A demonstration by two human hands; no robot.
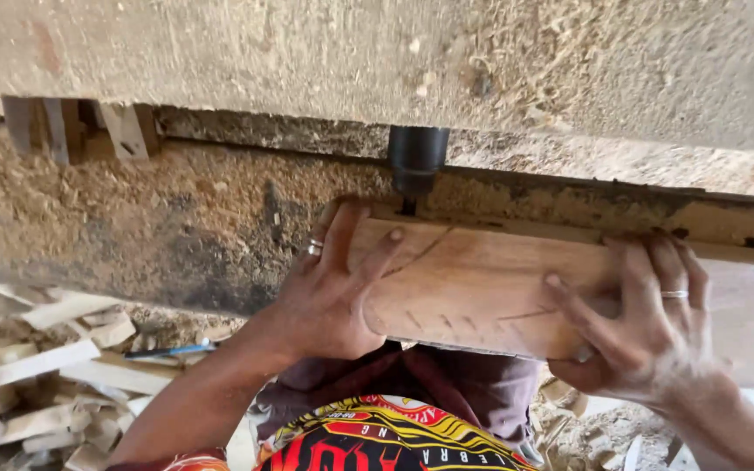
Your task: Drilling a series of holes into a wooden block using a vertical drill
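Nearest to us, below the hands, we see a colourful cloth [377, 440] in yellow, red and black with printed letters on it, and above it a dark purple garment [447, 384]. Both lie under the near edge of the wooden board [473, 283].

Our left hand [329, 292] grips the left end of the board. Its fingers are spread, the thumb lies flat on the top face, and one finger carries a ring. Our right hand [647, 327] grips the right end, with the thumb stretched over the top face and the other fingers curled over the far edge; it also carries a ring. So both hands are closed around the board and hold it between them. The board is light brown, with pencil lines and short marks drawn on its top.

To the left of the left hand, lower down, there is a heap of pale wood offcuts [41, 384] on the ground, and a blue pencil [167, 351] lies on them. Below the right hand we see more chips and sawdust [604, 432].

Just behind the board, between the two hands but closer to the left one, a black cylindrical machine head [416, 157] hangs down. Its thin bit [408, 207] meets the far edge of the board. Behind it runs a dark metal rail [569, 196] covered with sawdust, and the far edge of the board rests against it.

Farthest from us, a wide dusty surface [377, 52] covers the whole top of the view and hides what is behind the machine head. At the far left some small wooden blocks [71, 131] stand under it.
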